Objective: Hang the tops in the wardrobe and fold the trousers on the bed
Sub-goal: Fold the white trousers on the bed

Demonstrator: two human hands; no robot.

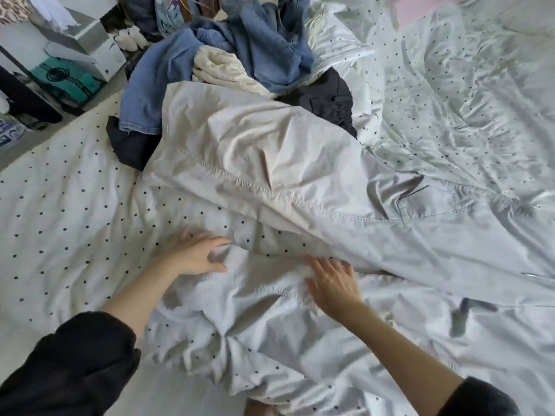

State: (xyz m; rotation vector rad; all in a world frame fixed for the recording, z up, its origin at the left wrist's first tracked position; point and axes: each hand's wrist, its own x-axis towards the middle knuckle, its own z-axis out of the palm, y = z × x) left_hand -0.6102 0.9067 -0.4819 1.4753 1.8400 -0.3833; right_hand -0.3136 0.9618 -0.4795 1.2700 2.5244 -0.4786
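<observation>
Grey floor (99,94), stacked boxes (75,46)

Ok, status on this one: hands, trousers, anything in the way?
Both hands open: left hand, right hand flat on pale trousers. Trousers spread, unfolded. Clothes pile behind.

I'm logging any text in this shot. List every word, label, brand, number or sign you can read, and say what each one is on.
No text here can be read.
Teal box on the floor, upper left: a black spiral emblem, no legible words.
Blue-and-white printed item at the left edge: markings too blurred to read.
Pale trousers, denim pile and dotted bedcover: no labels visible.
</observation>
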